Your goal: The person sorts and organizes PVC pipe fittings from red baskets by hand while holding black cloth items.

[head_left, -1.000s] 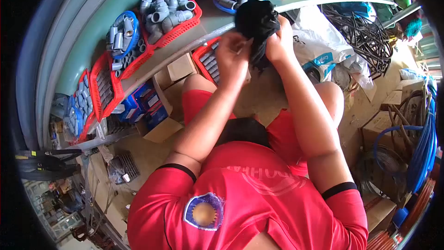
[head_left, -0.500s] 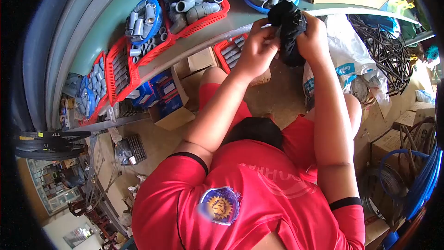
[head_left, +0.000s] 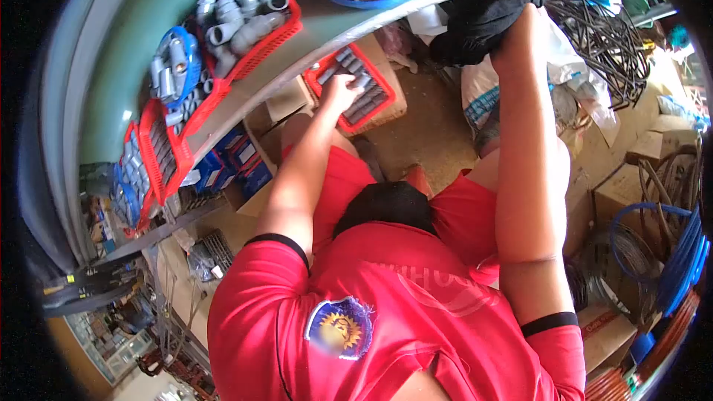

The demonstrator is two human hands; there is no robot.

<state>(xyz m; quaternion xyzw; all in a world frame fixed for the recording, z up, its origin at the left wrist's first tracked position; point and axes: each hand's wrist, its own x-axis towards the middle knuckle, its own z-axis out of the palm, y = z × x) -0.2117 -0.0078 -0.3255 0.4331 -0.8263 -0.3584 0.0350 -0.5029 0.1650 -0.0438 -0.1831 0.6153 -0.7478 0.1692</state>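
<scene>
My left hand point(head_left: 341, 94) reaches down into a red plastic basket point(head_left: 392, 96) filled with rows of small grey pipe fittings point(head_left: 362, 108). Its fingers are closed around a light grey pipe fitting point(head_left: 362, 81) at the basket's middle, partly hidden by the hand. Higher up on the right, my right hand point(head_left: 520, 38) grips a crumpled black plastic bag point(head_left: 486, 11), which hangs loosely and bulges out to the left of the fist. The fingertips of that hand are partly covered by the bag's folds.
Red baskets point(head_left: 261, 48) and blue trays point(head_left: 375, 1) of grey fittings stand on the green shelf point(head_left: 312, 30) at upper left. Blue boxes point(head_left: 236, 150) sit beneath it. Black tubing point(head_left: 605, 41), a white sack point(head_left: 483, 93) and blue hose coils point(head_left: 683, 260) lie to the right.
My left hand has let go of the black bag and moved down into the red basket of fittings. My right hand still holds the bag, now spread wider. The view has shifted.
</scene>
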